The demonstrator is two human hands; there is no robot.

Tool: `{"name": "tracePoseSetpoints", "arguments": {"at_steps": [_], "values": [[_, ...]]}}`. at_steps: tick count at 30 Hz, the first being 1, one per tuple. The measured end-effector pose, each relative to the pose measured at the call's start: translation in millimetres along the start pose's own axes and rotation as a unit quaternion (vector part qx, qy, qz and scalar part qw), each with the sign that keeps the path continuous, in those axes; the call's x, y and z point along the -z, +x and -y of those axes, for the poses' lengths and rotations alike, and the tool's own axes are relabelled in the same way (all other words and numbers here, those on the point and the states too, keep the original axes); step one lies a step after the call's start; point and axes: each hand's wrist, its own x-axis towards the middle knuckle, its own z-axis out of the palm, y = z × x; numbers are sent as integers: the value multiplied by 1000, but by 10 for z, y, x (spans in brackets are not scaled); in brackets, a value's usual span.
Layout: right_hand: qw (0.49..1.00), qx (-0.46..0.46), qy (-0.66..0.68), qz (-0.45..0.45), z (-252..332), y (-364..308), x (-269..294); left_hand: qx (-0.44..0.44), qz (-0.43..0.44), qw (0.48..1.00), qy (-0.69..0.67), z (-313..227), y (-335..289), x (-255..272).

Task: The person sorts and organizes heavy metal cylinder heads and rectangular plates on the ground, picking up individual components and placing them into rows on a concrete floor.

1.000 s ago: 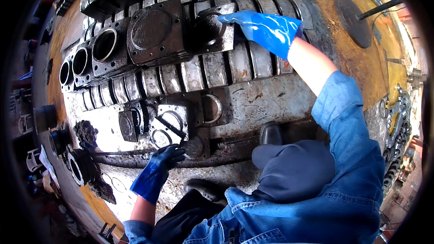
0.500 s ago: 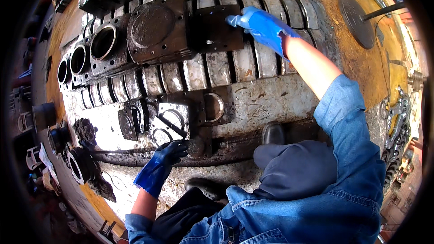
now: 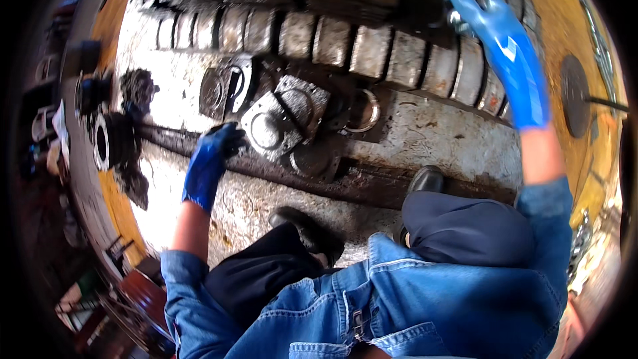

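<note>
The blue-gloved right hand [image 3: 508, 60] has moved far right – grip curled on a dark metal part [image 3: 458, 16]; the blue-gloved left hand [image 3: 212, 159], fingers pressed, now touches a grey square flange plate [image 3: 282, 119].

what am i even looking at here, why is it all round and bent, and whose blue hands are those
This is a view from a camera worn on a person's head, looking down at their own body. Its fisheye lens bends straight edges, hence the round look. The blue hands are the wearer's own, in rubber gloves, with denim sleeves coming in from below.

The left hand rests at the edge of a grey square metal plate with a round opening, lying among rusty engine parts on a dirty concrete floor. The right hand reaches far forward to a row of ribbed metal blocks; whether it grips anything I cannot tell. Below are the person's dark trousers and black shoes.
</note>
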Motion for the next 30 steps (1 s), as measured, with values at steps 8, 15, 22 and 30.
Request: {"name": "tracePoseSetpoints", "arguments": {"at_steps": [8, 15, 22, 30], "values": [[841, -116, 50, 527, 330, -421, -1633, -68, 33, 991, 113, 637, 445, 386], [875, -73, 27, 478, 408, -256, -2958, -252, 136, 934, 211, 881, 535, 323], [898, -111, 27, 425, 566, -375, -3395, 112, 59, 992, 22, 823, 688, 169], [782, -122, 78, 606, 895, -392, -3139, 76, 71, 991, -83, 1067, 775, 244]]}}
